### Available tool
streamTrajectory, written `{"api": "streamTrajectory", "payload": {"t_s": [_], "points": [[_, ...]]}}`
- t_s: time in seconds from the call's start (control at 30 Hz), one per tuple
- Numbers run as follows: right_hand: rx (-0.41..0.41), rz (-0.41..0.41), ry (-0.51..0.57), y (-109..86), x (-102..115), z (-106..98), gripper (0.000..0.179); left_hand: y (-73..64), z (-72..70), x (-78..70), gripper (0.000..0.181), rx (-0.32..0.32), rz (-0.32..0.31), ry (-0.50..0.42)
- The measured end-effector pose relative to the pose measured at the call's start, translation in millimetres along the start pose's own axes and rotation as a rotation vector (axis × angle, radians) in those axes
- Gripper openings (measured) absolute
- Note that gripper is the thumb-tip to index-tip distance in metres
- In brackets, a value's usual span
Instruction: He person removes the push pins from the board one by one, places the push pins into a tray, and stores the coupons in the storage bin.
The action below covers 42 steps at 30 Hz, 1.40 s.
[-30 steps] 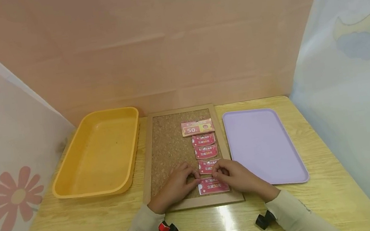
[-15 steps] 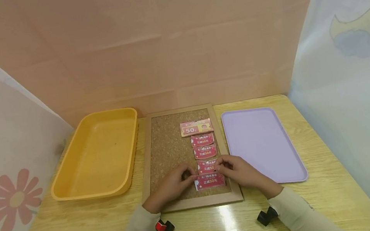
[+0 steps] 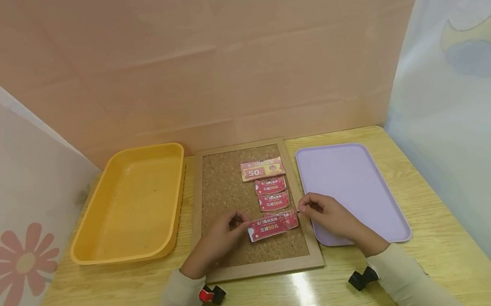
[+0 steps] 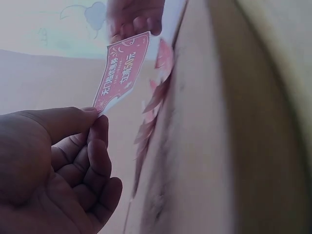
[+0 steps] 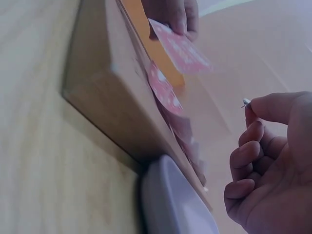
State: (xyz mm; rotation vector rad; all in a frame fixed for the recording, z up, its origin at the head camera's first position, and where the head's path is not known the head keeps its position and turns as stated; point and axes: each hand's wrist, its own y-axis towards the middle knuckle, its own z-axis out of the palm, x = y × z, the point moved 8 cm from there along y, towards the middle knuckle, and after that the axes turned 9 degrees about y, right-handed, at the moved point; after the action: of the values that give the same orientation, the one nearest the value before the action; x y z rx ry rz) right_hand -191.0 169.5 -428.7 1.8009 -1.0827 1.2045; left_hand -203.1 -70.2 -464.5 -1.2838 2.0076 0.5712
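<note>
My left hand (image 3: 219, 236) pinches the left end of a red coupon (image 3: 266, 229), raised over the lower part of a framed corkboard (image 3: 227, 191). The left wrist view shows the coupon (image 4: 122, 70) gripped between thumb and index finger, off the board. Between the thumb and index finger of my right hand (image 3: 332, 218) is a small silvery pushpin (image 5: 246, 102), apart from the coupon. A column of pinned coupons (image 3: 273, 201) runs down the board's right side, with a larger coupon (image 3: 262, 169) at the top. The held coupon partly hides the lowest pinned one.
A yellow tray (image 3: 135, 253) stands left of the board. On its right lies a flat lilac tray (image 3: 347, 186), close to the frame, with my right hand over its near left part. Wooden tabletop (image 3: 265, 305) shows in front.
The coupon has come up off the board's lower right, going upward and a little left in my left hand. My right hand has drawn away rightward, the pushpin now visible in it.
</note>
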Motion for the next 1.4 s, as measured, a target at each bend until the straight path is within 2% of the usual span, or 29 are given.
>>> {"api": "streamTrajectory", "payload": {"t_s": [0.07, 0.27, 0.33, 0.5, 0.63, 1.1, 1.27, 1.4], "points": [[-0.011, -0.005, 0.007, 0.3, -0.5, -5.4, 0.01, -0.2, -7.9, 2.4, 0.016, -0.017, -0.023, -0.013], [-0.057, 0.011, -0.013, 3.6, -30.5, -21.1, 0.013, -4.6, -43.2, 8.2, 0.015, -0.123, -0.092, 0.03], [-0.07, 0.02, -0.021, 4.4, -35.8, -25.7, 0.014, -6.9, -55.6, 11.1, 0.016, -0.158, -0.112, 0.013], [-0.094, 0.037, -0.033, 5.7, -41.6, -33.7, 0.018, -15.2, -83.5, 19.6, 0.027, -0.216, -0.151, -0.004], [-0.107, 0.042, -0.031, 5.7, -43.8, -37.6, 0.018, -21.6, -102.7, 26.5, 0.036, -0.278, -0.16, 0.047], [-0.15, 0.05, -0.047, 4.1, -51.9, -45.9, 0.019, -43.5, -156.0, 44.9, 0.04, -0.46, -0.199, 0.122], [-0.151, 0.053, -0.041, 3.6, -52.0, -47.6, 0.019, -51.9, -169.6, 52.0, 0.039, -0.525, -0.233, 0.118], [-0.152, 0.068, -0.032, 3.4, -53.5, -49.0, 0.021, -56.7, -176.8, 60.0, 0.04, -0.552, -0.279, 0.117]]}}
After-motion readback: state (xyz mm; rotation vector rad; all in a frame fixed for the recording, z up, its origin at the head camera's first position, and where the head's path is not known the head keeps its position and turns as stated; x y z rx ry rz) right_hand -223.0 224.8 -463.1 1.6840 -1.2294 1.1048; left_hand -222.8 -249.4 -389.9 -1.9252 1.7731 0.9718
